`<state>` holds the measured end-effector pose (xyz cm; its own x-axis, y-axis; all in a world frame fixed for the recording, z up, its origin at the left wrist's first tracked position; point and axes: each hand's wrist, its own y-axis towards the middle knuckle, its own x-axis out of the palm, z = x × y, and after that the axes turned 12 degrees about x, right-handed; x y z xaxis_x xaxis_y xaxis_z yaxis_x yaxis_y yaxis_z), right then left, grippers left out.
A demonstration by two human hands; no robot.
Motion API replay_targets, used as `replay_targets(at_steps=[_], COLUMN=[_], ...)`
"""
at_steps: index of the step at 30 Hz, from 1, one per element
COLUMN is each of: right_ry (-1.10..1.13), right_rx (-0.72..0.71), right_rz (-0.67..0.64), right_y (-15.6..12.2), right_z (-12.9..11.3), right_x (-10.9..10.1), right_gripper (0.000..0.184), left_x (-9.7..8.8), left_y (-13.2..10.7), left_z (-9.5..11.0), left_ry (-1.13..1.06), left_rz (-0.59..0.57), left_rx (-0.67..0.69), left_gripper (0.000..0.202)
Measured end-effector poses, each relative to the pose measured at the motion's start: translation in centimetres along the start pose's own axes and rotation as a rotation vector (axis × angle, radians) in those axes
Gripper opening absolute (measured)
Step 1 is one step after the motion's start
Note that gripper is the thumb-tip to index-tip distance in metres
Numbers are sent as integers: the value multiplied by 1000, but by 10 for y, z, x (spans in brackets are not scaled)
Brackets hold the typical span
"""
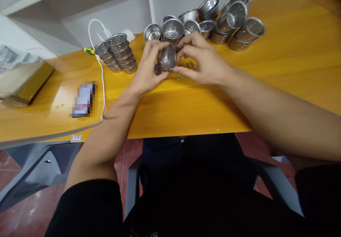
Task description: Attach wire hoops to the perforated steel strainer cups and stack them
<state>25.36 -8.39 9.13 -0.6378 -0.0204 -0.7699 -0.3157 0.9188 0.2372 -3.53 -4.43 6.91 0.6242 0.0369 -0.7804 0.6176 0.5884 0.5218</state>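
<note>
A small perforated metal cup is held up between both hands over the table, tilted on its side. My left hand grips it from the left, thumb below and fingers above. On the other side, the fingertips and thumb of my right hand pinch at its right edge; whether they also hold something small is hidden. Several thin wire pieces lie on the table beneath my right hand. A dark metal piece shows partly behind my left thumb.
Behind my hands stand many similar perforated cups, with more heaped to the right. Stacked cups stand at left, near a white cable and a blurred phone. A cardboard box sits far left. The table's front edge runs near my body.
</note>
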Motion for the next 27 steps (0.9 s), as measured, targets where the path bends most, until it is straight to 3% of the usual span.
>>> replay_targets(at_steps=[3,14,18,22,27], right_ry=[28,3,-10,-5,-64], right_rx=[-24,35,21,28,67], right_rz=[-3,-6,123,200,-35], right_y=[-2,-7,-4,4,19], right_z=[-5,-14,-10,12,58], right_x=[-2,-4,-2,-6,-10], right_gripper=[55,61,59,51,52], left_x=[1,1,4,-2,-6], left_y=[1,0,-1,-4,-11], left_z=[0,-3,-2,-10,-31], left_ry=[-7,-41,-43,-35,-34], left_rz=[-10,-33,8,92,89], left_rx=[21,-13,-48,-55,-83], left_gripper=[89,94,101,118,115])
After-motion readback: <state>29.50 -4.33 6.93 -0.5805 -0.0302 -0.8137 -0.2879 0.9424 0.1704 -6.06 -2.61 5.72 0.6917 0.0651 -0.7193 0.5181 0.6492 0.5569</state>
